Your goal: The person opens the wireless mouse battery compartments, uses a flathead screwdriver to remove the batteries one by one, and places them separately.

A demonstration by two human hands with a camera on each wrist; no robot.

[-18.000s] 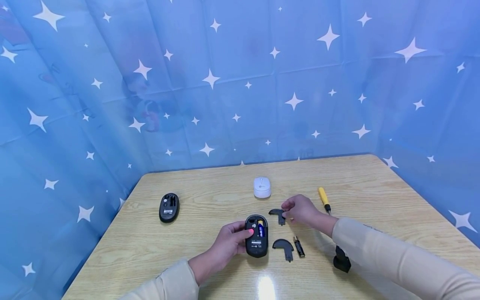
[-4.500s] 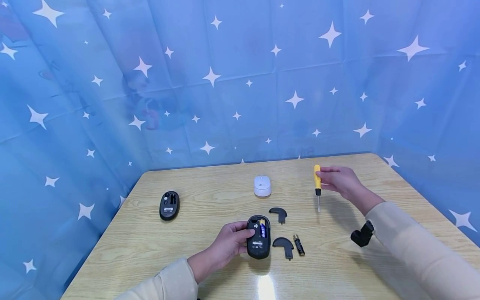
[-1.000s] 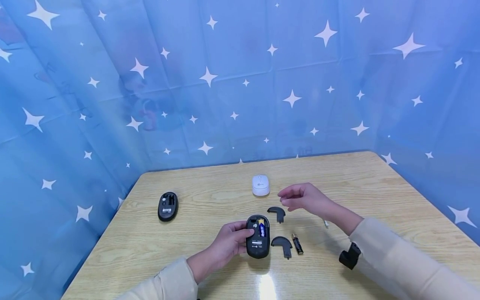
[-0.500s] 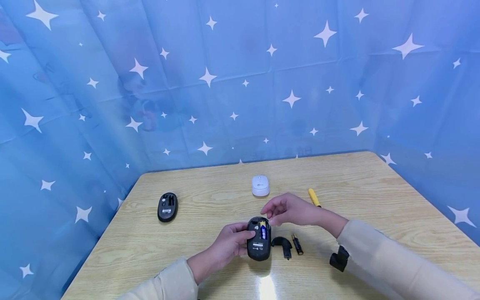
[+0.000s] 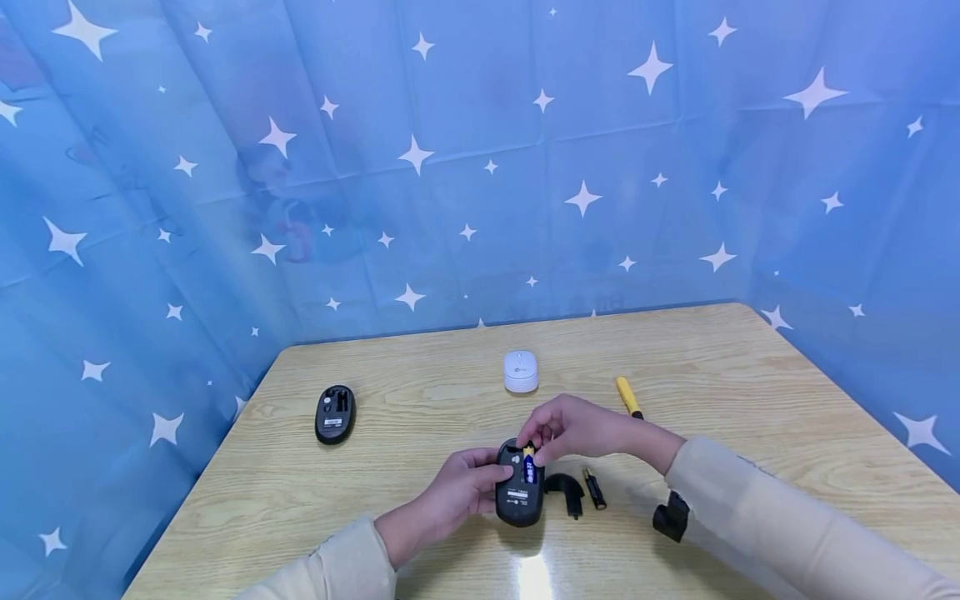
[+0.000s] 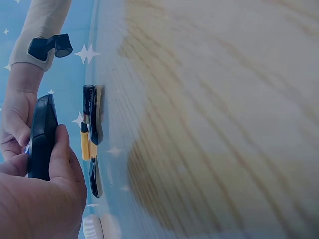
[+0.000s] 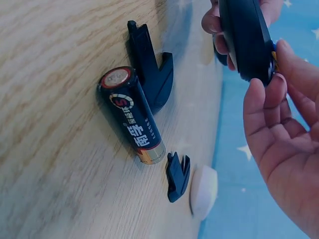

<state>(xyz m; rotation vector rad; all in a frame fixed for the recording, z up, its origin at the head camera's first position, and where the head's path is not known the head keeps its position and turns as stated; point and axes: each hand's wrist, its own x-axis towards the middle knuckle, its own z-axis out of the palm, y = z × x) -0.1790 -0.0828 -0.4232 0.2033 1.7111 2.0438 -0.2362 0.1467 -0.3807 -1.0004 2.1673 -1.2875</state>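
My left hand [image 5: 459,490] grips a black computer mouse [image 5: 519,507], its underside turned up, thumb on the label side. A blue-and-yellow battery [image 5: 529,472] lies in the mouse's uncovered compartment. With curled fingers my right hand [image 5: 581,429] pinches at the battery's yellow end. Its thumb is on the battery, and its fingertips [image 7: 256,87] are against the mouse's far end. Right of the mouse lie a black battery cover [image 5: 573,492] and a black battery [image 7: 130,119]. In the right wrist view a second cover [image 7: 178,178] shows; my right hand hides it from the head camera.
Behind the hands stands a white mouse [image 5: 521,372]. Another black mouse [image 5: 334,417] lies underside up at the left, its compartment uncovered. A yellow-handled screwdriver [image 5: 627,393] lies beyond my right forearm. A starred blue curtain [image 5: 480,167] borders the wooden table [image 5: 405,392].
My right hand has set the screwdriver down at the right and come left to the mouse and battery. My left hand keeps its hold on the mouse, which has shifted slightly nearer.
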